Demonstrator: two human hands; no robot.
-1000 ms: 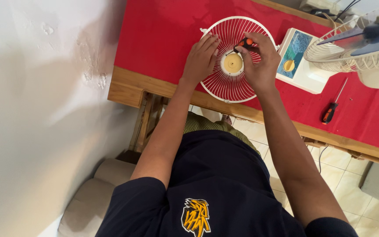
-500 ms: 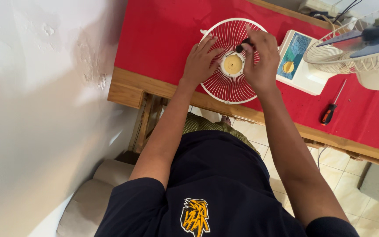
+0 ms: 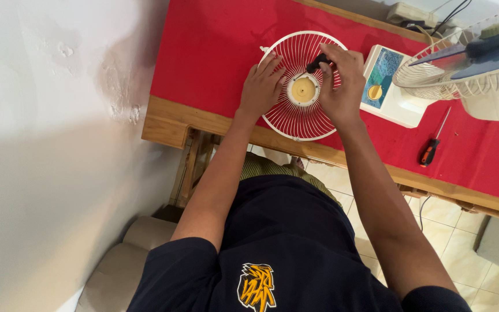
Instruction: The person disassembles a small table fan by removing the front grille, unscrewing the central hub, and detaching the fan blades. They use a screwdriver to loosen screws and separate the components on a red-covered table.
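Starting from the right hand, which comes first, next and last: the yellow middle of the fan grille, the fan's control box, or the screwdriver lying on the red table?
1. Yellow middle, just left of the right hand.
2. Control box, to its right.
3. Lying screwdriver, farther right, near the table edge.

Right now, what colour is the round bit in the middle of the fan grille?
Yellow, with a white ring around the round hub; the head view shows it.

White wall [image 3: 47, 144], tiled floor [image 3: 463, 254], seemingly wooden red-topped table [image 3: 215, 52].
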